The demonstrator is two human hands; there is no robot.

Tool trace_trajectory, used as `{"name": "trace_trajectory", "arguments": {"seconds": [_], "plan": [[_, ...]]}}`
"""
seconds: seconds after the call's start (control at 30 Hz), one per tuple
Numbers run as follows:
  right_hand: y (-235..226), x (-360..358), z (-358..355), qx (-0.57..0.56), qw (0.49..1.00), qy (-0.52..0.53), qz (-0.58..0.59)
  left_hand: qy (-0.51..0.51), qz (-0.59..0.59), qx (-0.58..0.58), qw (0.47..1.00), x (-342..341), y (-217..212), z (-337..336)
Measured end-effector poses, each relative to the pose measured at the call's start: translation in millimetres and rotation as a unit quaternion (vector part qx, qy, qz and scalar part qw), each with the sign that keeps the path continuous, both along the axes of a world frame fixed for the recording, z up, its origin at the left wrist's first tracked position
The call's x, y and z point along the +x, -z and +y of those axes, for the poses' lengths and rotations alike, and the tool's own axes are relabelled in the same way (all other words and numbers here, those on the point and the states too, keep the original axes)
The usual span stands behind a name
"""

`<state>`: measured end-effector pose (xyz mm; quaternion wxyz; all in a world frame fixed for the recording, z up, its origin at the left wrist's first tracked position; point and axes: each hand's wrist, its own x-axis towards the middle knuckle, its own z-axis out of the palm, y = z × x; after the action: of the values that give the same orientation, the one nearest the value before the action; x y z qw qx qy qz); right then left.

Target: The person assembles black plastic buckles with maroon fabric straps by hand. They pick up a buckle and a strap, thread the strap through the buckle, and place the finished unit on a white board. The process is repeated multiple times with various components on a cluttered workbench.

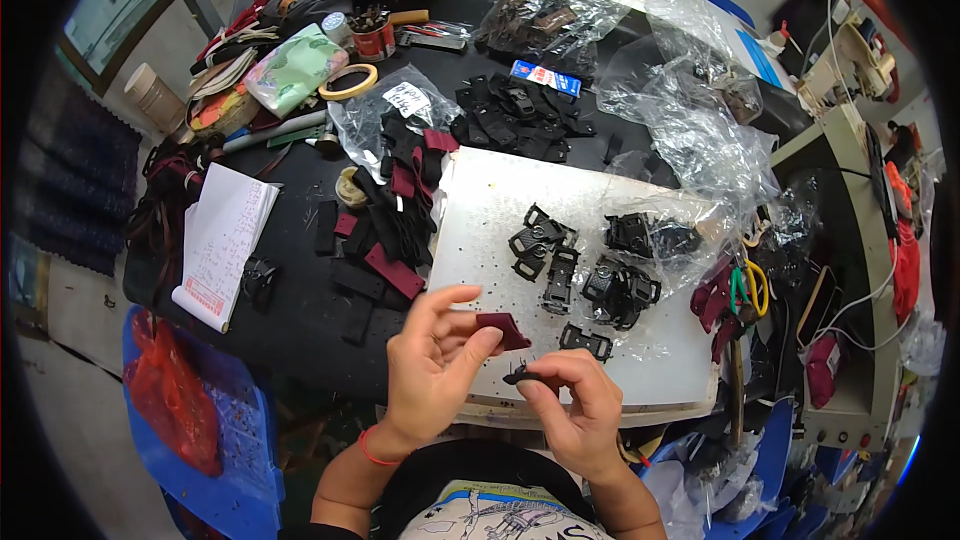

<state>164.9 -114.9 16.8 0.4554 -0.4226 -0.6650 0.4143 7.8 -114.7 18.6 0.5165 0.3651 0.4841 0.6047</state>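
Between the thumb and fingers of my left hand (pixel 432 365) is a maroon fabric strap piece (pixel 503 331), held over the near edge of a white board (pixel 480 210). Just right of it and lower, my right hand (pixel 578 408) pinches a small black part (pixel 518 374) with thin prongs sticking up; its exact kind is too small to tell. The two pieces are close but apart. Beyond my hands, several black plastic buckle-like frames (pixel 560 280) lie on the board, and one black frame (pixel 586 341) sits nearest my right fingers.
Black and maroon strap pieces (pixel 385 240) are heaped left of the board. An open notebook (pixel 228 240) lies farther left. Clear plastic bags (pixel 690 120) spread at the back right. Yellow-handled scissors (pixel 757 288) are at the right edge. A blue chair (pixel 230 460) stands at lower left.
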Motion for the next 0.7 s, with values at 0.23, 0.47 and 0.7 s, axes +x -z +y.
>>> {"name": "trace_trajectory", "arguments": {"seconds": [0.23, 0.47, 0.7], "plan": [[0, 0, 6, -0.006, 0.999, 0.035, 0.006, 0.048, 0.082, -0.004, 0.995, 10, -2, -11], [3, -3, 7, -0.093, 0.991, 0.043, 0.084, 0.08, 0.157, 0.028, 0.984, 5, -2, -12], [8, 0, 2, -0.055, 0.996, 0.039, 0.064, 0.132, 0.053, 0.049, 0.989, -7, 11, -8]]}}
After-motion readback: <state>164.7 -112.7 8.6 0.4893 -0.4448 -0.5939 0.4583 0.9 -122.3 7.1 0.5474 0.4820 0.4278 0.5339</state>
